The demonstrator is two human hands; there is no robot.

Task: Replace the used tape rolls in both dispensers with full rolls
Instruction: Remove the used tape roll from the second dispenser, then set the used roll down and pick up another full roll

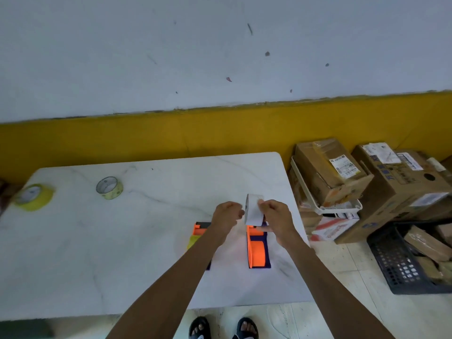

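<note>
The tape roll [254, 209] is a pale, almost empty ring, held on edge between the two hands above the table [97, 253]. The right hand [277, 222] is closed on its right side, with the thumb and fingers pinching the rim. The left hand [226, 217] is curled just beside the roll on its left; whether its fingertips touch the roll is hard to tell.

Just below the right hand lies an orange dispenser [258, 250] on a dark base. Its front end is hidden behind the roll and the hand, so its holder cannot be seen. A second orange dispenser [199, 232] lies under the left wrist, mostly covered by the forearm; a bit of yellow shows at its side.

Far to the left of the left hand stand two yellow rolls: a thin one [109, 188] and, at the table edge, a thicker one [33, 196] that is blurred.

To the right of the right hand, on the floor, are stacked cardboard boxes [327, 172], closed. A white basket [325, 209] holds one box. A dark crate [401, 265] holds brown packages, partly cut off.
</note>
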